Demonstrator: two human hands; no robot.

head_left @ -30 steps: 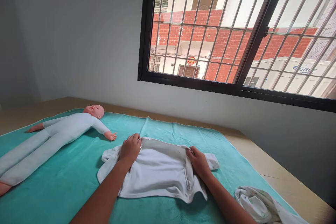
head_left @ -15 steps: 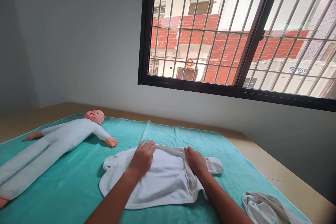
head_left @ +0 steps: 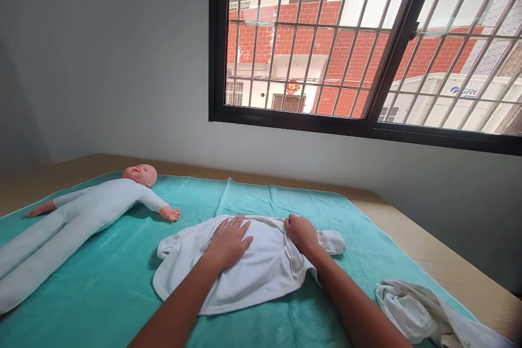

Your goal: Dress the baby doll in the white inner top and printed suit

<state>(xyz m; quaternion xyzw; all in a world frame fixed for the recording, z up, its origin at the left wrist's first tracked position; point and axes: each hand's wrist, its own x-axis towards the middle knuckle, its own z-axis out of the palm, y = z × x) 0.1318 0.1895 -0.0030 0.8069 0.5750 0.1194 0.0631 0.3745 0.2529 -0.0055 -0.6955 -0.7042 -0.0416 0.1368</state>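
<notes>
A small white baby shirt (head_left: 261,266) lies spread on a teal blanket (head_left: 101,288), one sleeve out to each side. My left hand (head_left: 229,240) rests flat on the shirt's left half, fingers stretched out. At the upper right edge of the shirt, my right hand (head_left: 300,232) is closed on the fabric, with the fingertips partly hidden. The right sleeve sticks out past that hand, and a folded front edge runs down beside it.
On the left a baby doll (head_left: 101,204) in a white suit lies on its back. A crumpled light cloth (head_left: 411,310) lies at the lower right. Beyond the wooden surface (head_left: 444,261) are a grey wall and a barred window (head_left: 302,43).
My left hand has moved down from the shirt's upper edge and now lies flat, thumb out. My right hand keeps its hold. The whole view has shifted slightly.
</notes>
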